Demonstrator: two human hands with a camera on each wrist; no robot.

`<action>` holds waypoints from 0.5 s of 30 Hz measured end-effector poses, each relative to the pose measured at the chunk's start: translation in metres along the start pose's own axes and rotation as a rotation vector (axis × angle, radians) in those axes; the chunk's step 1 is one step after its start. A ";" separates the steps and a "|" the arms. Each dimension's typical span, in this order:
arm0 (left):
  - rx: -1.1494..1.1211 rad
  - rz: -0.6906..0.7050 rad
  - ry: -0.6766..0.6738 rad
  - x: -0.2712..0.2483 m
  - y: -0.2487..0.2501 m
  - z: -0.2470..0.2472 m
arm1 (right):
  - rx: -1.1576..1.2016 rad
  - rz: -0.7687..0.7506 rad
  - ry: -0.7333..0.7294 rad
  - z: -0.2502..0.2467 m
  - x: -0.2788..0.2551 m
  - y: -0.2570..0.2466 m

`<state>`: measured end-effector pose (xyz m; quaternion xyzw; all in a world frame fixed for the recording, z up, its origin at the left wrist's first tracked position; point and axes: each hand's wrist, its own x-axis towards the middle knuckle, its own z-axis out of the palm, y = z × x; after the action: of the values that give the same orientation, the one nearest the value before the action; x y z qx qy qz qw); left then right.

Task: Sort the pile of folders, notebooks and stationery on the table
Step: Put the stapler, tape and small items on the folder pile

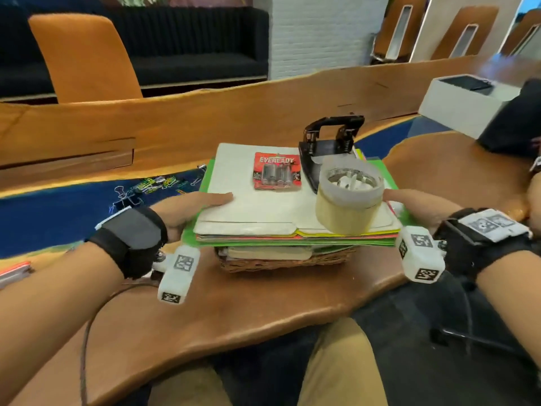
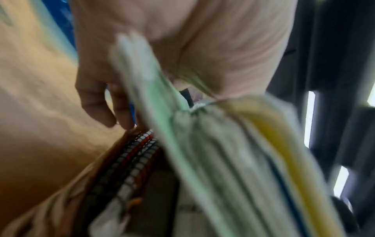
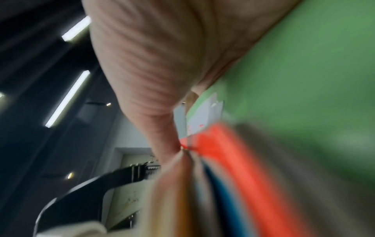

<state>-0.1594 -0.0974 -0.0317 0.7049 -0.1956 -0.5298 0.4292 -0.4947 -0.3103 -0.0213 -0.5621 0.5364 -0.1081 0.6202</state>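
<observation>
You've got the folder stack (image 1: 295,227) clamped at both ends, just above the basket (image 1: 287,263): left hand (image 1: 187,212) and right hand (image 1: 421,206), thumbs on top, fingers under, w/ tape roll (image 1: 348,197) etc. riding level.

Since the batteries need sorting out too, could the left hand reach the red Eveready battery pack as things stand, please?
Probably not right away: the left hand grips the edge of the stack of coloured paper folders that carries the red Eveready battery pack. Nothing covers the pack, though; letting go would open a short, clear path across the cream top folder.
</observation>
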 end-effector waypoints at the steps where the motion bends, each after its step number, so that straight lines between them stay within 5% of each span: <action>1: -0.003 0.002 -0.002 0.002 -0.001 0.002 | 0.055 0.010 -0.045 -0.001 0.001 0.001; 5: -0.181 -0.012 -0.091 0.009 -0.007 0.010 | 0.175 -0.018 -0.079 0.000 0.007 0.004; 15: -0.335 0.097 0.032 0.008 -0.007 0.014 | 0.132 -0.074 0.012 0.023 0.014 -0.019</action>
<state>-0.1709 -0.1050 -0.0427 0.6215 -0.1314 -0.5222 0.5690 -0.4624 -0.3139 -0.0184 -0.5389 0.5106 -0.1696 0.6481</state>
